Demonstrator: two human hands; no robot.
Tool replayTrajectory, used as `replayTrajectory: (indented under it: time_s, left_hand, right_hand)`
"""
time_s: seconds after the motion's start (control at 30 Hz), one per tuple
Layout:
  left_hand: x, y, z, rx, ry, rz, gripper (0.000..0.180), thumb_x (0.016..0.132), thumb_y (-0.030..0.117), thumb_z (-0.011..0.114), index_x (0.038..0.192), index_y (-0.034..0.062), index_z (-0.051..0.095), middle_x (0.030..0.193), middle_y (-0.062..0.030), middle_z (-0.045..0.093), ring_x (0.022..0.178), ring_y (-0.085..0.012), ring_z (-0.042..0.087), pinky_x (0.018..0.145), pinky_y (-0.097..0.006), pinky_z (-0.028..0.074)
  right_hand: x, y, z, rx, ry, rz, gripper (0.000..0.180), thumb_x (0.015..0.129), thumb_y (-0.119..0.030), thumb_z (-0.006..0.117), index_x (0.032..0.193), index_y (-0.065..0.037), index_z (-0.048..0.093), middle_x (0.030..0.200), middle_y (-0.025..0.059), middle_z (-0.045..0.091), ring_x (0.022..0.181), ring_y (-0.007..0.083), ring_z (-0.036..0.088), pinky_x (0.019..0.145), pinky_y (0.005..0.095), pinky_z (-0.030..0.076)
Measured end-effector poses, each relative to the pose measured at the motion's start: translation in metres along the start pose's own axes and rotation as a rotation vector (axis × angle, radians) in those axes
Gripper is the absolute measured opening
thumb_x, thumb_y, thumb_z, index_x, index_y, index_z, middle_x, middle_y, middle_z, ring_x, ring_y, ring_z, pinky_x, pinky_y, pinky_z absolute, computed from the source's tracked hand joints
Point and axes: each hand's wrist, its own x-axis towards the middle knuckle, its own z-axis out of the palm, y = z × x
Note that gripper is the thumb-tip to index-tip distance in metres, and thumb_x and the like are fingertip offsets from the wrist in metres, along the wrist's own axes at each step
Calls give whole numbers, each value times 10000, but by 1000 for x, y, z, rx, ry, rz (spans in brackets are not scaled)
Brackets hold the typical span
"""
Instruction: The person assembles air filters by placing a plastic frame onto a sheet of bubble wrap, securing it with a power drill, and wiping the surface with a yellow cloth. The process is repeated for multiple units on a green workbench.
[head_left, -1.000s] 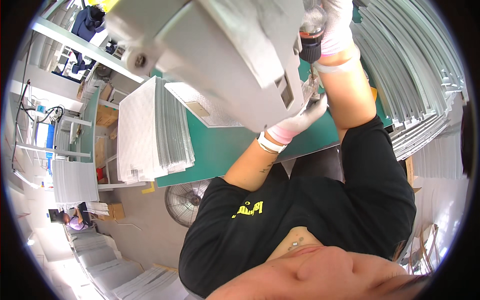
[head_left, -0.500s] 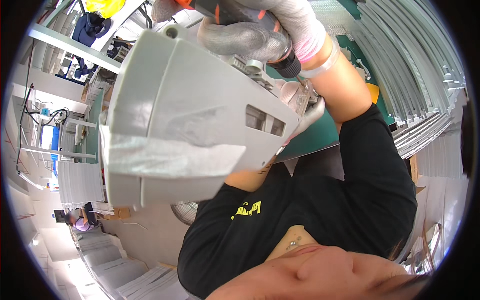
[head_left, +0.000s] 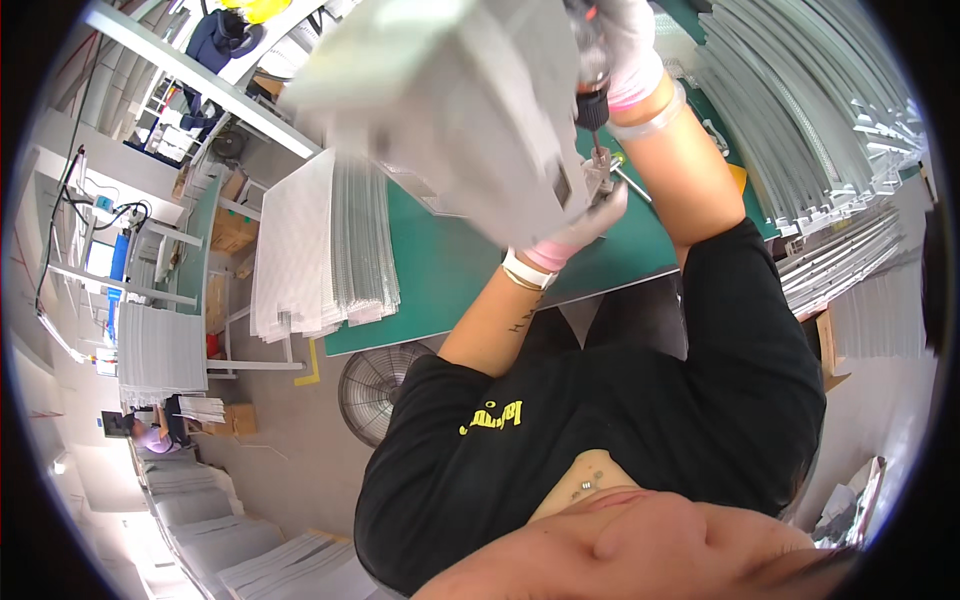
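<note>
A large grey plastic housing (head_left: 470, 120), blurred by motion, fills the upper middle and hides part of the bench. My gloved left hand (head_left: 575, 232) is closed around its narrow lower end, beside a small metal fitting (head_left: 598, 178); how the two join is hard to make out. My gloved right hand (head_left: 632, 45) grips a power screwdriver (head_left: 592, 90) with a black collar. Its bit points down at the metal fitting and seems to touch it. Part of the screwdriver's body lies behind the housing and beyond the upper edge.
A green-topped bench (head_left: 430, 285) carries a stack of pale perforated sheets (head_left: 300, 250) at left. Long grey metal strips (head_left: 810, 110) are piled at right. A floor fan (head_left: 375, 390) stands under the bench's near left edge. Another person (head_left: 152, 436) is far off at left.
The housing has moved up and to the right, uncovering the sheet stack and my left wrist. My right hand and screwdriver have shifted upward and right, the bit now more upright.
</note>
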Motion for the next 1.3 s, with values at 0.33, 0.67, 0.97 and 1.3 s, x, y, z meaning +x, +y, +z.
replayTrajectory:
  time_s: [0.33, 0.67, 0.97, 1.3]
  left_hand:
    - [-174, 60, -146, -127, -415, -105, 221, 678, 227, 796, 823, 155, 645, 827, -26, 558, 717, -217, 584, 738, -393, 417]
    - [-160, -6, -150, 428, -277, -470, 604, 750, 355, 748, 1259, 76, 580, 1225, -145, 605, 1163, -320, 572, 1002, -603, 384]
    - [-71, 41, -99, 176, -518, -511, 337, 806, 264, 665, 1124, 154, 680, 765, -68, 567, 791, -271, 569, 916, -469, 365]
    - [-65, 74, -98, 35, -375, -490, 191, 697, 251, 719, 833, 133, 655, 756, -62, 579, 701, -267, 590, 702, -445, 407]
  right_hand:
    - [22, -39, 41, 39, 204, -287, 216, 973, -326, 656, 1068, -141, 598, 774, 15, 590, 551, 82, 540, 433, 180, 434]
    - [8, -33, 44, -53, 193, -258, 363, 1003, -296, 612, 1292, -87, 545, 775, 31, 557, 554, 82, 487, 457, 182, 415]
    - [-8, -12, 48, -278, 239, -254, 516, 1009, -371, 568, 1417, -71, 470, 784, 23, 513, 574, 80, 448, 481, 187, 375]
    - [-50, 19, 47, -275, 444, -261, 539, 1013, -404, 563, 1436, -96, 433, 781, 55, 540, 537, 99, 456, 474, 199, 373]
